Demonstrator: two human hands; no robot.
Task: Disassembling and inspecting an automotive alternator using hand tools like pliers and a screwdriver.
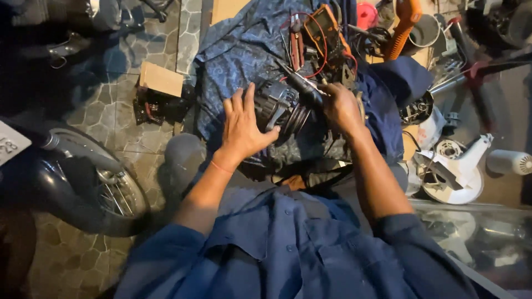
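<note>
A dark metal alternator-like motor (282,108) with a grooved pulley lies on a blue patterned cloth (244,50). My left hand (243,124) rests flat on its left side with the fingers spread. My right hand (339,108) is closed around a black-handled tool (302,86) whose tip points up-left over the motor. Pliers with red handles (296,41) and an orange multimeter (324,25) with red leads lie just beyond the motor.
A motorcycle wheel (105,185) stands at the left on the tiled floor. A cardboard box on a black part (159,91) sits left of the cloth. White fan parts (451,166), an orange-handled tool (403,25) and a grey cup (425,30) crowd the right.
</note>
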